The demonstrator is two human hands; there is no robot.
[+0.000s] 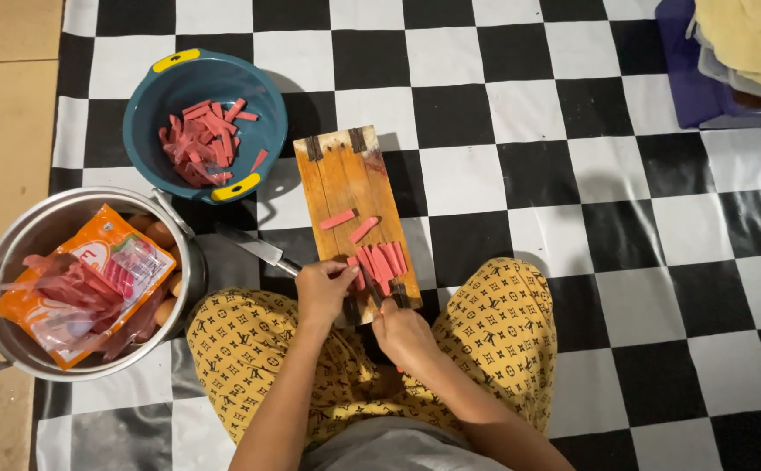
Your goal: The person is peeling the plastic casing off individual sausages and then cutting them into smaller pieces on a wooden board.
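Left hand steadies pink sausage strips at the wooden board's near edge; right hand grips a knife; orange packet fills the pot.

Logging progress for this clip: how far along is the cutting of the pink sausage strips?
Done: a heap of cut strips lies in the teal bowl.
In hand: the left hand steadies a row of strips on the wooden board while the right hand works a blade there; two cut pieces lie apart.
Left: an opened orange packet sits in the metal pot; whether it holds more is unclear.
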